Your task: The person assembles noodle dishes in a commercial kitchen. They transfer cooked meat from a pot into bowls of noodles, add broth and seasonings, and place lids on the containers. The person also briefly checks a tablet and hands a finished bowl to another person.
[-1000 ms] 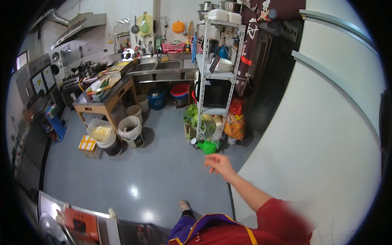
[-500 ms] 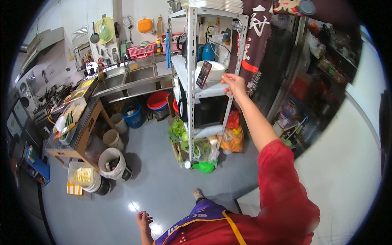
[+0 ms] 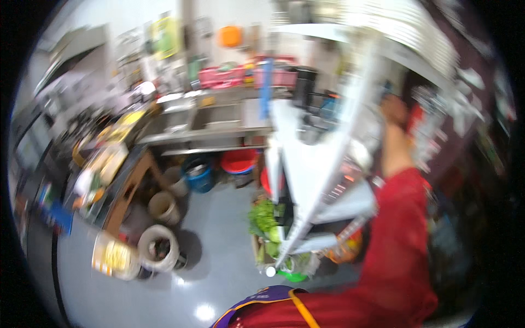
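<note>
Over there, the shelf rack stands right of the sink, dishes on top, greens at its foot.

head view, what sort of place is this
Most likely a kitchen, perhaps a commercial one, though the picture is blurred: a metal sink by the back wall, pink baskets behind it, and leafy greens at the foot of a shelf rack.

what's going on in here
A person in red sleeves has their right hand raised at the shelf, below its top board. Blur hides whether it holds or touches anything. The left hand is out of view. Greens sit at the shelf's foot, a white bucket stands on the floor to the left, and the sink is behind.
</note>
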